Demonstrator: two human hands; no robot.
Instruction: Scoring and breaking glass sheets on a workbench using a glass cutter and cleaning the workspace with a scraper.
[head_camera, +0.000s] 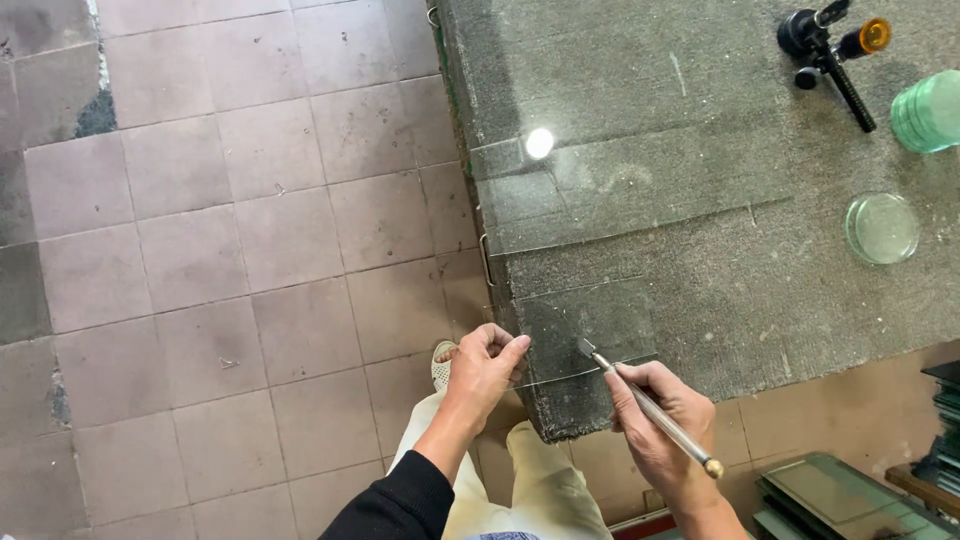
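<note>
A clear glass sheet (600, 190) lies on a grey felt-covered table (700, 100), overhanging its left edge. My left hand (485, 370) pinches the sheet's near left edge, just off the table corner. My right hand (665, 425) holds a slim metal glass cutter (650, 408) like a pen. Its tip rests on the glass near the sheet's front edge, a short way right of my left hand.
A black circle-cutting tool with an orange knob (830, 45), a stack of green glass discs (930, 110) and a single round glass disc (882, 228) sit at the table's right. Stacked glass panes (840, 500) lie on the floor at lower right. Tiled floor (230, 250) spreads left.
</note>
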